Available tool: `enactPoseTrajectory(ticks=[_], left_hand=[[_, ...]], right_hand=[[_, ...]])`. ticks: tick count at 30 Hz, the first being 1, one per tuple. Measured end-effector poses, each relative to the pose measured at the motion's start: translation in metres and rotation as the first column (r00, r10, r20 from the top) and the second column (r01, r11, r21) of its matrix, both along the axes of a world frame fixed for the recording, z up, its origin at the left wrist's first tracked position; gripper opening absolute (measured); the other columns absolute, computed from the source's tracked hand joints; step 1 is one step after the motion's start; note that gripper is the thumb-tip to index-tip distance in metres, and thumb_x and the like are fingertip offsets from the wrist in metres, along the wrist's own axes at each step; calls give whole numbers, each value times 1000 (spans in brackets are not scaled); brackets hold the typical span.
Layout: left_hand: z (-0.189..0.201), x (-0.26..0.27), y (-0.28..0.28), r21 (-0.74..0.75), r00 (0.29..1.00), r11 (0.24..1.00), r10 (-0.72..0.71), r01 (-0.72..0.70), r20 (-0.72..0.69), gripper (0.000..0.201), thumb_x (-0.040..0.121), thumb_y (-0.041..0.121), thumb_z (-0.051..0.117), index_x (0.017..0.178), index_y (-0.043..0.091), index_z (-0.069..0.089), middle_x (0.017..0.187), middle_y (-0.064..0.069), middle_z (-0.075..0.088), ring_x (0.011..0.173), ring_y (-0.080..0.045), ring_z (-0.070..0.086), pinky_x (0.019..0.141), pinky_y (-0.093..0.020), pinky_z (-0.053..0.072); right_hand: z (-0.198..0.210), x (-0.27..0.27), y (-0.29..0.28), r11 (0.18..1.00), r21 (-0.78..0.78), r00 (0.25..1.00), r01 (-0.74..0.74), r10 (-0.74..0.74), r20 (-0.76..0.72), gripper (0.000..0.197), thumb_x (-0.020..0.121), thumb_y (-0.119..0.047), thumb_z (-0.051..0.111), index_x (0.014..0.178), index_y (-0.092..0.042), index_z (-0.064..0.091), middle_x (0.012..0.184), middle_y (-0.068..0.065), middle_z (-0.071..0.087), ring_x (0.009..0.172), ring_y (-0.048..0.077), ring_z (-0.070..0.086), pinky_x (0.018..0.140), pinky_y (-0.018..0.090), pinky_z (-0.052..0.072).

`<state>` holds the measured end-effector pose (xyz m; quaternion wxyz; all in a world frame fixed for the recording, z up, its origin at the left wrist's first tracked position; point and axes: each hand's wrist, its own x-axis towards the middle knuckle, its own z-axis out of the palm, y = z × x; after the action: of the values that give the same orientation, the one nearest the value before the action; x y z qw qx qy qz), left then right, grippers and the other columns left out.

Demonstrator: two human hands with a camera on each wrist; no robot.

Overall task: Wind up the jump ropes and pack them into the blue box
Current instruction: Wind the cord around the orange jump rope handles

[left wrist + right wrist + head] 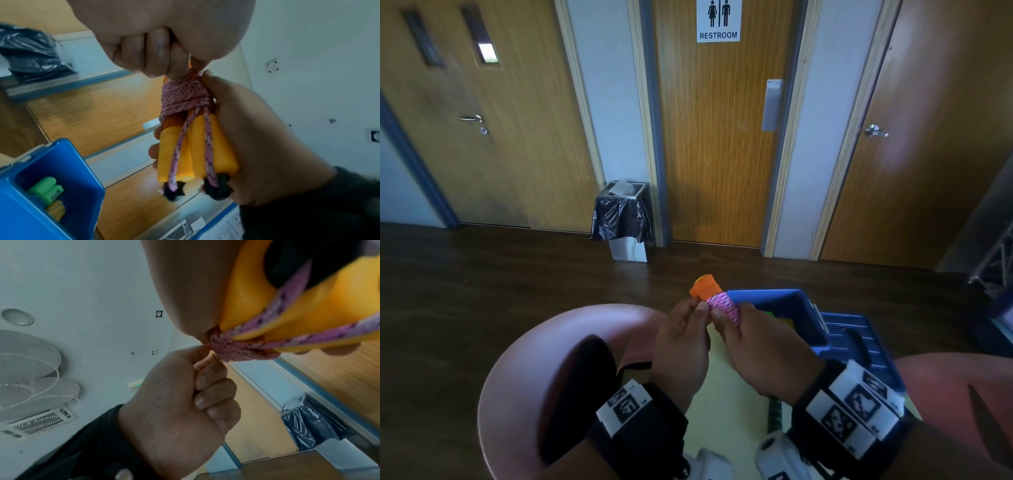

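Observation:
A jump rope with orange handles (202, 146) has its pink speckled cord (183, 95) wound round the handles' upper part. My right hand (726, 317) grips the handle bundle. My left hand (697, 306) pinches the cord at the top of the winding, its other fingers curled. I hold the bundle up just left of the open blue box (796, 294). Inside the box lie green handles (46, 189) and an orange piece (56, 210).
The box's blue lid (859, 346) lies to its right on a pale yellow tabletop (726, 394). A green striped rope piece (775, 411) shows under my right wrist. Pink seats (534, 359) flank the table. A lined bin (625, 219) stands by the doors.

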<state>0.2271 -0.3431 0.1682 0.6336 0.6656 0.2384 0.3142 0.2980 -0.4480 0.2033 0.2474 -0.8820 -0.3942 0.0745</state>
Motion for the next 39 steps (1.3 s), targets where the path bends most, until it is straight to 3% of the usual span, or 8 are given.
enactPoseTrajectory(ticks=[6,10,14,17,24,32,36,39], left_hand=[[-6,1,-1,160,996,987,30,-17,-82,18,98,26,53,82,27,61,76,6,66,75,-13,63,72,-24,49],[-6,-1,9,456,988,890,73,-4,-134,19,95,11,58,84,24,66,82,10,57,82,6,54,69,-6,38],[1,-2,14,509,985,861,75,15,-156,25,90,11,65,84,34,72,84,17,60,85,11,55,70,-2,38],[6,-4,11,384,990,923,68,-17,-119,34,87,8,67,79,41,67,81,20,68,81,10,61,67,-2,41],[-1,0,6,185,994,977,109,-104,-16,32,86,2,66,96,32,64,89,7,71,79,-2,66,73,-17,52],[-1,7,3,305,992,945,127,-114,-23,34,87,-2,55,97,31,51,82,7,66,71,1,63,60,-13,48],[-8,13,6,401,991,913,115,-78,-70,29,90,7,54,104,32,48,79,6,67,66,-6,65,62,-35,55],[-11,14,10,447,991,894,62,-1,-122,25,92,14,56,108,32,48,82,8,69,71,-1,65,65,-27,53]], right_hand=[[9,5,0,991,107,848,85,-15,-530,47,108,-43,24,123,-10,53,92,6,63,81,18,63,79,36,52],[2,11,-3,985,117,716,128,-10,-698,66,102,-61,28,99,-4,63,90,29,70,81,42,72,81,53,60],[-2,12,-4,970,155,622,189,4,-783,71,99,-63,37,91,0,68,78,19,67,73,35,66,81,53,57],[-11,14,-1,972,203,713,120,58,-699,50,102,-57,35,98,-19,67,92,3,68,85,18,64,88,41,54],[-11,12,2,971,215,790,109,47,-612,42,105,-50,33,88,-23,61,78,-6,62,66,7,56,65,22,47],[-11,10,8,990,137,943,44,4,-333,58,103,-57,17,75,-21,53,66,0,58,62,14,58,72,36,48],[-19,15,12,993,118,933,25,20,-360,64,101,-62,16,70,-21,52,59,-2,56,62,16,60,70,37,48],[-27,21,10,989,128,854,78,0,-520,71,99,-69,16,73,-19,60,54,-6,59,63,16,64,77,37,51]])
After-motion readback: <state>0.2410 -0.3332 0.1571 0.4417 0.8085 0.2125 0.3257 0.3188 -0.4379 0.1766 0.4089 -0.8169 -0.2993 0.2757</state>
